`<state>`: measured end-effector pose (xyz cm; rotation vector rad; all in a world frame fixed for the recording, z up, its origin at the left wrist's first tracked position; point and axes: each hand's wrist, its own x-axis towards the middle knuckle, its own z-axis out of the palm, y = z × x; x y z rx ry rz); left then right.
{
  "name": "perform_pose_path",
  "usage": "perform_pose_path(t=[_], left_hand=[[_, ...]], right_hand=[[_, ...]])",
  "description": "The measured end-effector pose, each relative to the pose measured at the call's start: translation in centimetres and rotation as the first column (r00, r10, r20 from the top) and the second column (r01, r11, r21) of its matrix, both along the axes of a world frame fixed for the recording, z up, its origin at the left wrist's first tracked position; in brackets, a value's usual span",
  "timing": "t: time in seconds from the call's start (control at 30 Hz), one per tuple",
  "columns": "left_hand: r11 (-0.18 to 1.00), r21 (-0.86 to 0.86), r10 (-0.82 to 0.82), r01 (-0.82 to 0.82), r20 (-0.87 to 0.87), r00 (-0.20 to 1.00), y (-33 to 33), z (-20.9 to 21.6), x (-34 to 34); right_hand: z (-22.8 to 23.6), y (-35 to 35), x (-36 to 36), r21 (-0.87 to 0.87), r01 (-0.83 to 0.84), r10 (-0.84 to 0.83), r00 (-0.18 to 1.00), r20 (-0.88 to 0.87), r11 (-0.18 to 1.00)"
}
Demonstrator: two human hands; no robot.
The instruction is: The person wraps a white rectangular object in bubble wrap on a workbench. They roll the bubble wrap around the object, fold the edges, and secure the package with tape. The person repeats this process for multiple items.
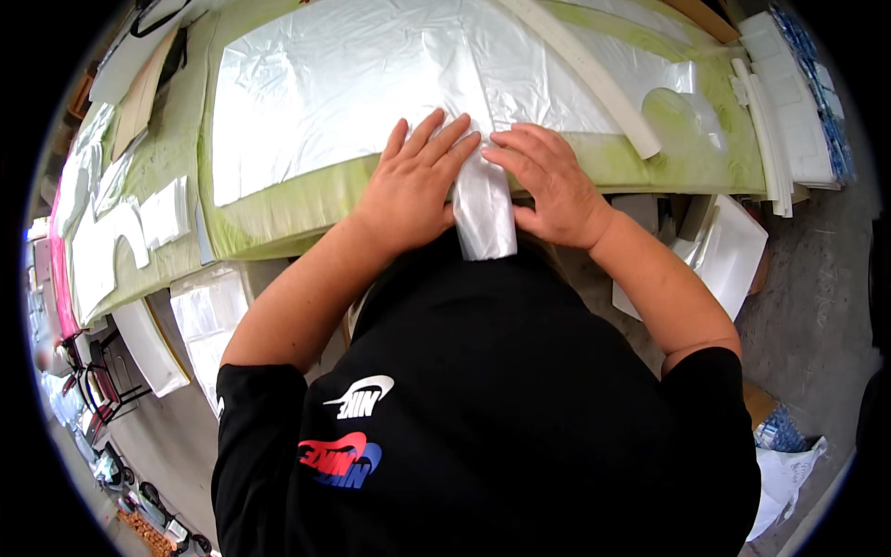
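Film [485, 218] is hanging over the table's [288, 218] near edge, between your hands; it is probably proving light, limp and slippery, its side edges offering the best hold; your left hand [408, 186] is lying flat, fingers slightly spread; your right [557, 190] is curving loosely, thumb standing apart, fingertips touching film.

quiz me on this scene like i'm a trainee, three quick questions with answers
1. True or false: the left hand is clenched into a fist.
2. The translucent plastic strip:
A) stops short of the table's front edge
B) reaches past that edge
C) lies on the floor
3. Fill in: the near end of the long off-white bar lies to the ____ of the right hand.

Key: 1 false; 2 B; 3 right
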<state>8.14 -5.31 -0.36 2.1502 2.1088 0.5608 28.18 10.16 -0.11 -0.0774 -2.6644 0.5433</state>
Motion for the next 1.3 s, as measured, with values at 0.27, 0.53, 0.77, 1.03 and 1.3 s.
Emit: perform_pose_path(t=[0.27,0.53,0.77,1.03,1.3], left_hand=[[0.994,-0.094,0.055,-0.058,-0.028,0.998,0.3,0.5,1.2],[0.994,-0.098,0.019,-0.043,-0.225,0.974,1.2,-0.3,1.6],[0.996,-0.084,0.034,-0.037,-0.036,0.999,1.5,-0.3,1.9],[0.999,-0.004,0.048,-0.048,0.084,0.995,1.3,0.5,1.7],[0.996,-0.033,0.084,-0.082,0.05,0.995,-0.2,0.6,0.4]], right_hand=[[-0.2,0.0,-0.5,0.011,-0.055,0.054,0.998,0.018,0.998],[-0.4,-0.1,-0.5,-0.129,-0.039,0.031,0.997,-0.067,0.991],[-0.2,-0.2,-0.6,-0.047,-0.058,0.054,0.995,-0.083,0.997],[-0.3,-0.4,-0.9,-0.074,-0.032,0.025,0.994,-0.103,0.997],[0.5,-0.2,-0.9,-0.211,-0.049,0.031,0.996,-0.089,0.976]])
